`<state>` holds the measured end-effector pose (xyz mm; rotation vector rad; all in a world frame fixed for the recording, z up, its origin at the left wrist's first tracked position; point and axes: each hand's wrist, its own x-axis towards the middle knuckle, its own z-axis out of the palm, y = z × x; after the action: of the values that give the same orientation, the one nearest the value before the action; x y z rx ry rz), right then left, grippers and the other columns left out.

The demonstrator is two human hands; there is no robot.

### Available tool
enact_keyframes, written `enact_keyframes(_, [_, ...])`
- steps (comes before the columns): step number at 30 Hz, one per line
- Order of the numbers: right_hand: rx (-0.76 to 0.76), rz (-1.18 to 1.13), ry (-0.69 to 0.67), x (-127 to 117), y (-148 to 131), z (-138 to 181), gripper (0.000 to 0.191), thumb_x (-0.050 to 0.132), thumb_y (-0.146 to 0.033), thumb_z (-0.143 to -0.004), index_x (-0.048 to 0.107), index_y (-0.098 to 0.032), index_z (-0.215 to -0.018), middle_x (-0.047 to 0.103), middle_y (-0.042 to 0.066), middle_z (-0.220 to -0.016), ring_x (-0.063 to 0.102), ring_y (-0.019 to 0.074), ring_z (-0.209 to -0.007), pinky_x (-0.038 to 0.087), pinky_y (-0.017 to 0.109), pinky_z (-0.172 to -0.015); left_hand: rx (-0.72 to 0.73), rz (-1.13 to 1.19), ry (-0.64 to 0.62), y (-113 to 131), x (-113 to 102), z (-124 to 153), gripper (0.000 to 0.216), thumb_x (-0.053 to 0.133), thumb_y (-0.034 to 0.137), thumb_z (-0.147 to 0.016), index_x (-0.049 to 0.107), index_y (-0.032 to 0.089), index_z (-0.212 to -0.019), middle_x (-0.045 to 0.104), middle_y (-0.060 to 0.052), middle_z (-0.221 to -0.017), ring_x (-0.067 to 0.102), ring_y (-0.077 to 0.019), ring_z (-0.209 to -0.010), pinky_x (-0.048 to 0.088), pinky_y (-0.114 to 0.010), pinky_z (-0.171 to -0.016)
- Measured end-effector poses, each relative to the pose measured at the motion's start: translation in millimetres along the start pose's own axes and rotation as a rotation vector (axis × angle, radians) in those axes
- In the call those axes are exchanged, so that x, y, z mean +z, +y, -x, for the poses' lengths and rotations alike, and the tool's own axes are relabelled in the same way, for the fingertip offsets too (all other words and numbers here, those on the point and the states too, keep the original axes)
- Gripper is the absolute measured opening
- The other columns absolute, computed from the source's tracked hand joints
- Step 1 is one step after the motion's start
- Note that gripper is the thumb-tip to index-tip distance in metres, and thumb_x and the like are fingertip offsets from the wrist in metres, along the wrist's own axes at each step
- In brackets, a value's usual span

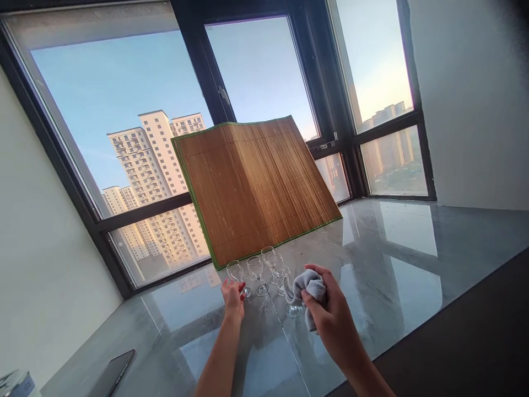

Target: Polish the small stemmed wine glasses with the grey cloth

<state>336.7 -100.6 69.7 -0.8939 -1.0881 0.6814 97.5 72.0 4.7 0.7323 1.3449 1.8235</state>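
Several small stemmed wine glasses stand in a group on the grey tiled sill. My left hand (233,299) is at the leftmost wine glass (235,269), its fingers curled about the stem; my hand hides part of the stem. That glass stands upright. A bunched grey cloth (309,285) is gripped in my right hand (333,309). The cloth covers part of the nearest glass, whose foot (293,311) shows below it. Between my hands stands another wine glass (255,269), with a further wine glass (268,257) behind it.
Behind the glasses a brown bamboo mat (260,187) with green edging leans against the window frame (194,60). A dark phone (111,375) lies at the lower left. The glossy sill (384,275) stretches right, ending at a dark front edge.
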Motion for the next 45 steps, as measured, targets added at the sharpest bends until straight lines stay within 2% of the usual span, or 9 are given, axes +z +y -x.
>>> enact_keyframes(7, [0.030,-0.015,-0.024,0.8,2.0,-0.1,0.033,0.055,-0.034,-0.086,0.054,-0.021,-0.116,0.059,0.002,-0.084,0.052,0.0138,-0.063,0.045,0.024,-0.055,-0.135,0.056,-0.138,4.3,4.1,2.4,0.037,0.070,0.010,-0.070,0.055,0.020,-0.102,0.064,-0.004,-0.090,0.069,-0.0148,-0.068,0.035,-0.014,-0.040])
enact_keyframes(12, [0.036,-0.002,-0.027,0.3,2.3,-1.1,0.033,0.055,-0.035,-0.086,0.054,-0.021,-0.116,0.059,0.002,-0.085,0.053,0.0144,-0.065,0.046,0.024,-0.056,-0.008,0.040,0.072,12.2,5.8,8.6,0.021,0.058,0.019,-0.083,0.050,0.021,-0.102,0.049,0.004,-0.074,0.055,-0.0087,-0.055,0.042,-0.018,-0.047])
enact_keyframes(17, [0.013,0.008,0.011,1.8,6.0,-3.1,0.039,0.058,-0.036,-0.085,0.052,-0.019,-0.120,0.063,0.006,-0.094,0.059,0.0172,-0.073,0.051,0.028,-0.065,0.343,0.000,0.071,31.7,7.2,41.9,0.026,0.055,0.021,-0.082,0.049,0.026,-0.107,0.048,0.003,-0.081,0.047,-0.0093,-0.058,0.043,-0.021,-0.055])
enact_keyframes(21, [-0.019,-0.065,0.088,2.4,5.8,-3.4,0.047,0.063,-0.040,-0.084,0.048,-0.022,-0.125,0.064,0.009,-0.107,0.063,0.0212,-0.088,0.053,0.035,-0.081,0.958,-0.243,-0.247,32.8,10.2,89.0,0.023,0.058,0.034,-0.084,0.057,0.023,-0.105,0.054,-0.005,-0.095,0.054,-0.0194,-0.082,0.047,-0.030,-0.072])
enact_keyframes(24, [-0.005,-0.219,0.068,0.9,0.0,-1.0,0.048,0.061,-0.044,-0.086,0.045,-0.025,-0.126,0.063,0.009,-0.117,0.063,0.0218,-0.097,0.053,0.035,-0.085,1.195,-0.358,-0.497,24.4,14.1,116.6,0.022,0.052,0.032,-0.090,0.057,0.022,-0.109,0.054,-0.007,-0.095,0.053,-0.0214,-0.085,0.046,-0.034,-0.075])
enact_keyframes(28, [0.026,-0.327,-0.059,-0.8,-2.4,1.5,0.042,0.054,-0.049,-0.089,0.051,-0.025,-0.123,0.066,0.009,-0.112,0.064,0.0216,-0.097,0.052,0.033,-0.087,1.208,-0.334,-0.631,16.3,19.2,131.7,0.023,0.046,0.029,-0.093,0.053,0.023,-0.114,0.052,-0.007,-0.092,0.053,-0.0206,-0.081,0.045,-0.035,-0.075])
enact_keyframes(36, [0.042,-0.437,-0.201,5.3,20.2,-0.9,0.054,0.031,-0.057,-0.095,0.052,-0.025,-0.133,0.062,0.008,-0.125,0.057,0.0254,-0.119,0.046,0.041,-0.101,1.098,-0.301,-0.592,16.9,21.9,130.6,0.022,0.048,0.036,-0.094,0.054,0.022,-0.109,0.051,-0.006,-0.091,0.053,-0.0206,-0.082,0.044,-0.033,-0.075])
enact_keyframes(41, [0.019,-0.197,-0.188,2.0,13.1,-0.8,0.047,0.047,-0.045,-0.093,0.052,-0.030,-0.137,0.057,0.006,-0.137,0.053,0.0250,-0.125,0.043,0.043,-0.107,1.135,-0.361,-0.574,19.0,22.4,128.9,0.022,0.044,0.036,-0.095,0.054,0.022,-0.109,0.053,-0.007,-0.093,0.054,-0.0213,-0.083,0.044,-0.034,-0.075])
enact_keyframes(45, [-0.165,0.098,-0.066,1.5,20.0,-3.5,0.046,0.048,-0.025,-0.090,0.052,-0.029,-0.136,0.058,0.007,-0.134,0.055,0.0249,-0.122,0.044,0.045,-0.104,1.149,-0.426,-0.518,20.5,23.5,128.4,0.020,0.044,0.028,-0.094,0.053,0.023,-0.111,0.054,-0.007,-0.097,0.055,-0.0213,-0.085,0.044,-0.033,-0.076])
